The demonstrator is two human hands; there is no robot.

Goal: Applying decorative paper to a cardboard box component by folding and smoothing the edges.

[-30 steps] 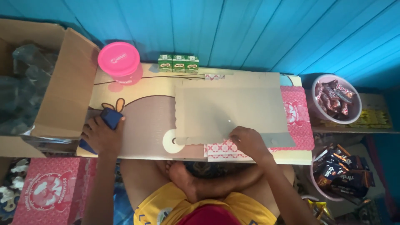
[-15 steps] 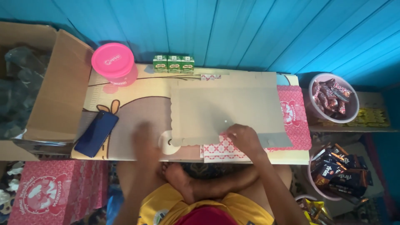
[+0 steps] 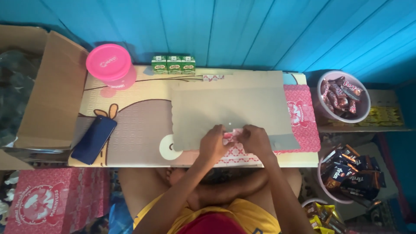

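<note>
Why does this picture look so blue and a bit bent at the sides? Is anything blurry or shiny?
Head view: the blue plank wall tints the scene; light is soft, with only faint shadows under the pink tub. The wide lens bends the edges, so the cardboard box leans outward. The left hand and right hand look slightly soft; the snack wrappers show small glints.

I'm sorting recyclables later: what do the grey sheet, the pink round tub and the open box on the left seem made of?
Grey sheet: likely matte greyboard, flat with a ragged left edge. Pink tub: looks like glossy plastic, its lid catching the light. Open box: brown cardboard, dull, with creased flaps.
</note>
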